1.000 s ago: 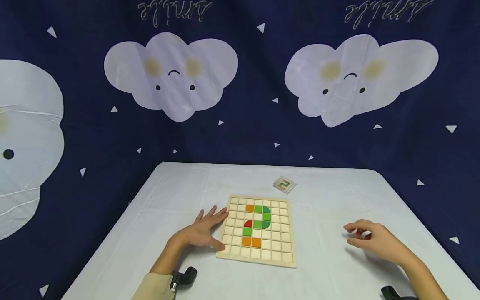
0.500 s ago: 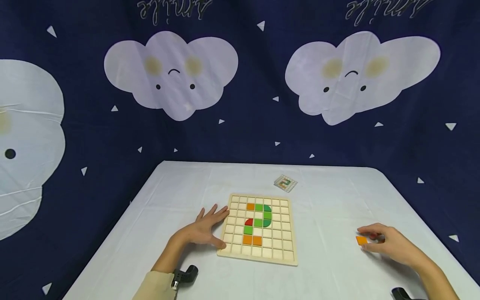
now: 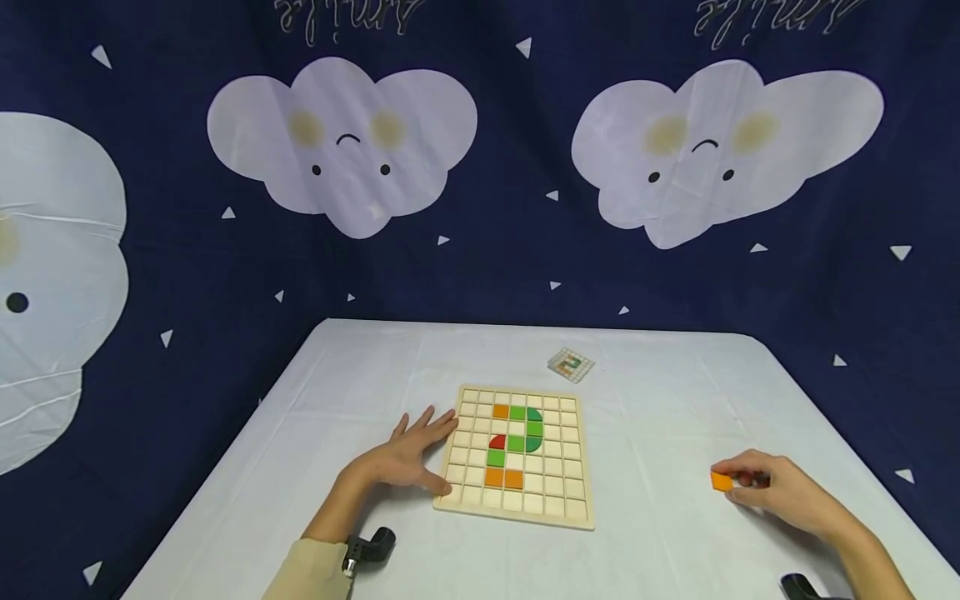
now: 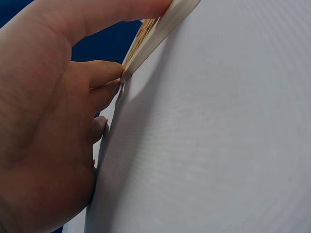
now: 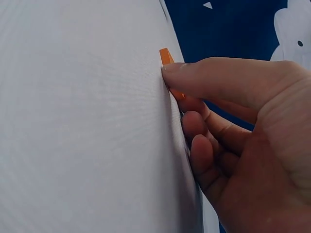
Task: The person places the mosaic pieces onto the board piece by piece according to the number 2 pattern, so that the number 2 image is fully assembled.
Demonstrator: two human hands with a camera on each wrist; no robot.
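Note:
A square wooden grid board [image 3: 555, 492] lies mid-table, with several orange, green and red tiles set in its cells. My left hand [image 3: 401, 460] rests at its left edge, fingers spread and thumb touching the near-left corner. In the left wrist view, the fingertips and thumb meet the board's rim [image 4: 160, 36]. To the right of the board, my right hand [image 3: 780, 492] pinches an orange square tile [image 3: 722, 481] between thumb and forefinger, low over the table. Its other fingers curl beneath, as the right wrist view shows around the orange tile [image 5: 166, 56]. Something reddish shows among them, unclear.
A small card [image 3: 572, 365] with a printed grid pattern lies behind the board. The white-covered table [image 3: 660, 383] ends at a dark blue curtain [image 3: 517, 275] with cloud faces. A black strap device [image 3: 371, 546] is on the left wrist.
My right hand has moved right, away from the board. An orange tile has come into view between its thumb and forefinger and is now tilted up. The left hand stays at the board's edge.

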